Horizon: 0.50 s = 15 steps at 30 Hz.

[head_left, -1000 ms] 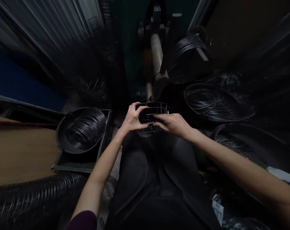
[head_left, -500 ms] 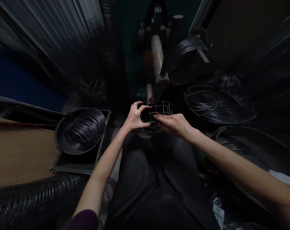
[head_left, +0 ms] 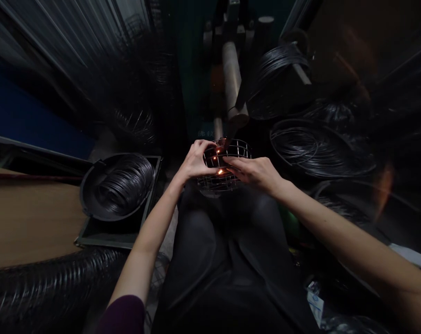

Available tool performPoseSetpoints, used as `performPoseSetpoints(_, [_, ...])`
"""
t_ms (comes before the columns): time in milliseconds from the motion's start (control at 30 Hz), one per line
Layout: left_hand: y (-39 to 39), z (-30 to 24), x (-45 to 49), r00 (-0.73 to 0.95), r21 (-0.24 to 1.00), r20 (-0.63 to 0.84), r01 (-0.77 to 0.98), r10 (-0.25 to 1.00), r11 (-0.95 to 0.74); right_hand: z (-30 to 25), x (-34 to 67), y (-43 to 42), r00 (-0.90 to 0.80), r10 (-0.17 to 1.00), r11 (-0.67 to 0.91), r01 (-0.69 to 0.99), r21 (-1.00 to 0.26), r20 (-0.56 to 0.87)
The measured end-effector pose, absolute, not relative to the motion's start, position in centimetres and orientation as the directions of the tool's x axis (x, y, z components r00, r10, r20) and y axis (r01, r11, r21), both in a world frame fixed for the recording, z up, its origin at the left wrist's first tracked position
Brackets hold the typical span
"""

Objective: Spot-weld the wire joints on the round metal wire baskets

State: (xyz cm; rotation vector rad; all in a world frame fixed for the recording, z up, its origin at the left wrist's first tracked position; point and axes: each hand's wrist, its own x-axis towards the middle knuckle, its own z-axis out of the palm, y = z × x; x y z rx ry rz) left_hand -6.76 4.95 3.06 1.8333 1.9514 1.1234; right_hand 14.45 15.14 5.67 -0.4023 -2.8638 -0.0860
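A round wire cage [head_left: 236, 149] of thin metal rods sits just above my knees, against the lower end of a machine. My left hand [head_left: 195, 161] curves around its left side, thumb and fingers closed on the wires. From the right, my right hand [head_left: 257, 172] grips the cage near its middle with fingertips pressed together. Small orange sparks glow between the hands, at the wires. Over the cage stands the machine's thick metal cylinder [head_left: 232, 76], with a thinner rod [head_left: 218, 128] beside it reaching down to the cage.
On the left, a dark bowl [head_left: 87, 204] holds rings of wire on a metal-framed stand. To the right lie a tray of wire rings [head_left: 322, 150] and a hanging wire bundle [head_left: 282, 60]. Dark stacked wire rings [head_left: 47, 287] fill the lower left.
Bright orange sparks have appeared at the cage between my hands, and orange streaks show at the right. Both hands keep their hold; the view has shifted slightly.
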Motion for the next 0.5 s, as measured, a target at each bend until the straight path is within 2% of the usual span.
performPoseSetpoints(200, [6.0, 3.4, -7.3, -0.247, 0.69, 0.33, 0.721, 0.911, -0.054, 5.0, 14.2, 15.8, -0.829, 0.437, 0.894, 0.442, -0.07, 0.349])
performPoseSetpoints(500, [8.0, 3.2, -9.0, -0.237, 0.747, 0.333, 0.658, 0.912, -0.102, 4.4, 13.0, 18.0, -0.786, 0.489, 0.869, 0.399, -0.292, 0.379])
